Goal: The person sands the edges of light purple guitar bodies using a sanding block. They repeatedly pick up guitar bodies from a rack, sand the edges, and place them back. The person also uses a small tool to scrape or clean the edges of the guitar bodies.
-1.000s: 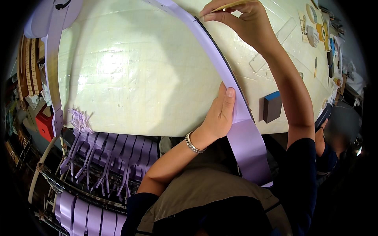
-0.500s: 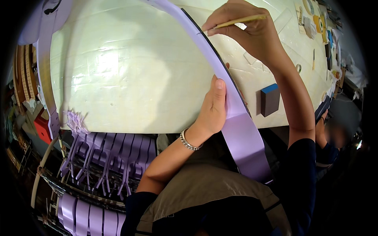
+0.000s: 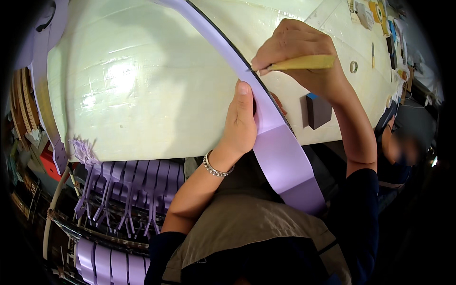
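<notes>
A long, curved lilac panel [image 3: 280, 147] with a dark strip along its right edge runs from the table top down toward my lap. My left hand [image 3: 240, 116] grips it around the middle, thumb on the lilac face and fingertips showing past the dark edge. Pinched in my right hand [image 3: 304, 50] is a flat yellow-handled tool [image 3: 306, 62]; its thin dark tip meets the panel's dark edge, a little beyond my left thumb. Whether that tip is a blade or bristles is too small to tell.
A dark block with a blue top [image 3: 318, 111] sits on the pale covered table [image 3: 142, 118]. Another lilac part [image 3: 45, 95] stands at the left, beside lilac shreds [image 3: 84, 151]. Several lilac pieces [image 3: 128, 178] hang on a rack below. Tape rolls [image 3: 353, 67] and a person [image 3: 399, 147] are at the right.
My right hand has moved along the dark edge toward me, and the yellow handle has turned its broad side into view. The panel and my left hand sit slightly further left in view.
</notes>
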Tool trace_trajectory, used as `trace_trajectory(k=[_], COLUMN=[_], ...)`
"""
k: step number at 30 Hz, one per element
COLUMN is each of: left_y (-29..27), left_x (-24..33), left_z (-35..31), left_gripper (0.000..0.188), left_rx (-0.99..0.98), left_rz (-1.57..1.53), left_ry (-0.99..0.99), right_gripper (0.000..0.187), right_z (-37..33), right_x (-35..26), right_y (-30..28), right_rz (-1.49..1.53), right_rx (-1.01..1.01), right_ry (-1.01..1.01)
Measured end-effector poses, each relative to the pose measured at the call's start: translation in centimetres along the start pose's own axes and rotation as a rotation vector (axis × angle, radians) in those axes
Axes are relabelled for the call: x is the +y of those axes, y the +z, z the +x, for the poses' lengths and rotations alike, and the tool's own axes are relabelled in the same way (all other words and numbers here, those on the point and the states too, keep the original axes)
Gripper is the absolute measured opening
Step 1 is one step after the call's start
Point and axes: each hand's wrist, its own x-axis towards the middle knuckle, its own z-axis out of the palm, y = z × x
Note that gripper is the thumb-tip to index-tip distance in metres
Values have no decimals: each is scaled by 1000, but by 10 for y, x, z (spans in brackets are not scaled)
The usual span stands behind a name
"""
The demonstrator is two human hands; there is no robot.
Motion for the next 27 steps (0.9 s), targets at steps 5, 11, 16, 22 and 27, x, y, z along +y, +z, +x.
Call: trace_trajectory(k=[5,11,16,22,27], left_y=[11,8,5,11,12], left_x=[13,10,9,11,12], left_z=[-2,-1,2,0,0], left_gripper=[69,71,71,72,71], left_rx=[88,53,89,107,104], left_rz=[-133,-85,76,3,-20], left_ry=[-35,-16,31,12,-14], right_gripper=[28,13,21,20,21], right_z=[-37,-35,-58,-59,-72], right_x=[-16,-14,-24,-23,-31], right_y=[-14,-13,-18,-14,-21], right_rz=[70,-20,52,54,47], right_rx=[-120,-67,-90,-41,-96], right_ry=[95,-37,107,95,108])
